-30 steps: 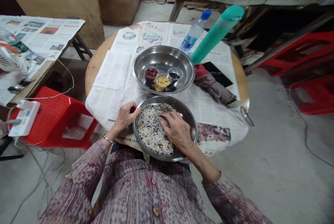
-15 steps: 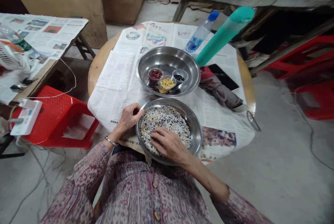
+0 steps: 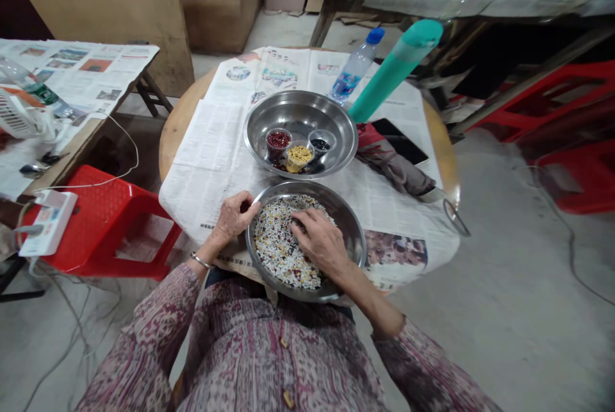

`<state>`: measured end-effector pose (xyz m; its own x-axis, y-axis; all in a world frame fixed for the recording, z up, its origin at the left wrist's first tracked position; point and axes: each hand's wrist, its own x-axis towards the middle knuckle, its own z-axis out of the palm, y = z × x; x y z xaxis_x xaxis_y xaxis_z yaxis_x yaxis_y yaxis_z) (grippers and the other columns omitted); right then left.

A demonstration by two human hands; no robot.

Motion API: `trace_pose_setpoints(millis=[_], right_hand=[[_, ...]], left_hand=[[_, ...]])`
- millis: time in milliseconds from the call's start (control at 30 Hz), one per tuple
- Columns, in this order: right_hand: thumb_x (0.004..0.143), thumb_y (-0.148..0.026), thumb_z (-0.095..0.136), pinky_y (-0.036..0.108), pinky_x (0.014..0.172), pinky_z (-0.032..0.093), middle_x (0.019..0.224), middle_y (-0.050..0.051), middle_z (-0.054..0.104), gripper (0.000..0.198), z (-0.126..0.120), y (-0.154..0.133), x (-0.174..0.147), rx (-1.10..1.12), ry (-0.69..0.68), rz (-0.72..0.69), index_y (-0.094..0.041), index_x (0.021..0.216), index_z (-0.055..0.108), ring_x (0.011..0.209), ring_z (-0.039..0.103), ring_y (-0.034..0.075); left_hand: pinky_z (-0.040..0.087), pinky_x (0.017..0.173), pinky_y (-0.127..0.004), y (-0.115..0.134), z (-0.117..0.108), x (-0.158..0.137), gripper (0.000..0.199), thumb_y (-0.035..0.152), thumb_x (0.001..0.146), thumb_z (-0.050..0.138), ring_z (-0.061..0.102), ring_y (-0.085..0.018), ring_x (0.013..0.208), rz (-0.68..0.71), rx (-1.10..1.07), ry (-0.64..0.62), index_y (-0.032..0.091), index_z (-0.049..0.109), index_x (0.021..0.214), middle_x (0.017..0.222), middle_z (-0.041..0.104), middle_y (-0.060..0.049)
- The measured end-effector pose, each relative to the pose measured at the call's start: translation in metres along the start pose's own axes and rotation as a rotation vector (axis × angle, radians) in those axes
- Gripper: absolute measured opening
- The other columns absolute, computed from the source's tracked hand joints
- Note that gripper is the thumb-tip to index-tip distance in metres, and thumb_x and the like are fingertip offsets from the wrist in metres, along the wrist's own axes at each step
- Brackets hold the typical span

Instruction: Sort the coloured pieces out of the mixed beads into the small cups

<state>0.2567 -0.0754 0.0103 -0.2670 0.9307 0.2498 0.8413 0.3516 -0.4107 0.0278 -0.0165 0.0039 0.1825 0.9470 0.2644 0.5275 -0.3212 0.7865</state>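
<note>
A steel basin (image 3: 355, 239) at the table's near edge holds white grains mixed with yellow, dark red and black beans (image 3: 283, 239). At its left rim is my left hand (image 3: 234, 216), fingers curled and thumb on the edge. My right hand (image 3: 319, 239) rests in the mixture right of the middle, its fingers bent down and slightly apart; the fingertips are partly hidden. Just behind stands a second steel basin (image 3: 339, 123). Inside it are three small clear cups: one of red beans (image 3: 278, 139), one of yellow beans (image 3: 300, 156), one of black beans (image 3: 319, 143).
Newspaper (image 3: 206, 143) covers the round table. Behind the far basin are a water bottle (image 3: 358, 63) and a long green tube (image 3: 398, 66). To the right lie a folded umbrella (image 3: 394, 165) and a dark phone (image 3: 398, 140). A red stool (image 3: 106, 220) carries a power strip (image 3: 50, 223).
My right hand has swept through the grains away from me and slightly right, uncovering grains near the front. My left hand keeps its place at the rim. The view has shifted slightly.
</note>
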Motion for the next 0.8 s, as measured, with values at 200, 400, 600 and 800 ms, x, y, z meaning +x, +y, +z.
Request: trace_pose_setpoints(millis=[200, 400, 600, 800], right_hand=[[0.098, -0.024, 0.051, 0.036, 0.088, 0.048, 0.101, 0.008, 0.07, 0.015, 0.005, -0.023, 0.01, 0.007, -0.064, -0.069, -0.021, 0.105, 0.065, 0.098, 0.063, 0.023], [0.097, -0.027, 0.054, 0.032, 0.078, 0.046, 0.089, 0.005, 0.07, 0.013, 0.004, -0.018, 0.006, -0.009, -0.007, 0.008, -0.022, 0.091, 0.064, 0.085, 0.064, 0.021], [0.096, -0.029, 0.054, 0.032, 0.078, 0.045, 0.088, 0.005, 0.071, 0.015, 0.007, -0.014, 0.005, 0.022, 0.016, 0.074, -0.022, 0.089, 0.065, 0.086, 0.065, 0.021], [0.096, -0.027, 0.051, 0.033, 0.076, 0.045, 0.087, 0.006, 0.071, 0.017, 0.014, -0.015, 0.015, 0.047, 0.034, 0.111, -0.022, 0.087, 0.065, 0.083, 0.063, 0.021]], left_hand=[[0.041, 0.061, -0.024, 0.001, -0.001, 0.0, 0.021, 0.027, 0.086, 0.061, 0.048, -0.01, 0.058, 0.006, 0.002, 0.004, 0.018, 0.055, 0.069, 0.062, 0.056, 0.004], [0.04, 0.06, -0.024, 0.0, 0.0, 0.0, 0.021, 0.028, 0.086, 0.06, 0.046, -0.01, 0.057, 0.01, -0.02, 0.002, 0.018, 0.053, 0.069, 0.062, 0.055, 0.003], [0.04, 0.058, -0.024, -0.002, 0.001, 0.0, 0.02, 0.027, 0.086, 0.06, 0.046, -0.01, 0.055, 0.032, -0.036, 0.003, 0.019, 0.053, 0.07, 0.061, 0.055, 0.003], [0.041, 0.058, -0.025, -0.001, 0.001, 0.0, 0.021, 0.027, 0.087, 0.061, 0.047, -0.01, 0.056, 0.036, -0.032, 0.01, 0.019, 0.053, 0.07, 0.062, 0.056, 0.004]])
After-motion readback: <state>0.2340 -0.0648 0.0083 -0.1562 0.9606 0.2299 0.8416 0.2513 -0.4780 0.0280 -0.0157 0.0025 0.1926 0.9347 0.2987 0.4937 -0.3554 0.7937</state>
